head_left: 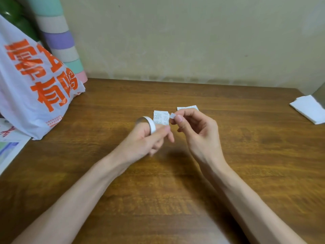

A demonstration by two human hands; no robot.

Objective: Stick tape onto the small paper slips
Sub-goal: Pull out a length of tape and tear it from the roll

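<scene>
Forearms: the left forearm (73, 199) and right forearm (249, 199), both bare, lie nearest and reach in over the table from the bottom edge.
Table (246, 155): brown wood, set against a plain wall; everything below rests on it or is held over it.
Plastic bag (31, 85): white with orange print, slumped at the far left, well apart from the work.
Striped roll (59, 39): pastel bands, leaning behind the bag.
White folded sheet (309, 110): at the right edge, untouched.
Left hand (147, 140): fingers curled round the tape roll (150, 125), which is held up off the table just left of the slips.
Right hand (195, 127): thumb and forefinger pinch a short piece of tape (172, 115), the other fingers loosely curled.
Near slip (161, 118): printed paper flat on the table, just beyond the two hands; the tape piece hangs over its right edge.
Far slip (187, 108): partly hidden behind the right hand.
Progress: a piece seems ready, though I cannot tell whether it is free of the roll. No tape shows on either slip, but they are too small and blurred to be sure. Likely left: pressing this piece onto the near slip, then doing the far one.
</scene>
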